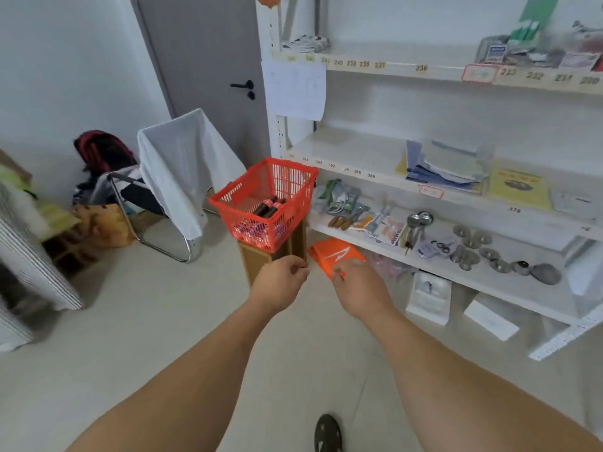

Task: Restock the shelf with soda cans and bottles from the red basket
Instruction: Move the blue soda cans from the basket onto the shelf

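Note:
A red plastic basket (244,203) stands on a wooden stool (261,264) at the left end of the white shelf unit (375,177). Inside it lie dark soda bottles (269,205) with red labels; purple cans show through its mesh near the bottom (257,230). Both my arms reach forward, below the basket. My left hand (280,282) hangs with loosely curled fingers, holding nothing, just in front of the stool. My right hand (359,288) is to its right, fingers bent downward, over an orange bag on the floor; I cannot see anything held in it.
The orange bag (329,254) lies under the lowest shelf. Small tools, packets and metal pieces fill the lower shelf (473,249); papers sit on the one above. A folding chair with a white cloth (182,164) stands left of the basket, by a grey door (208,70).

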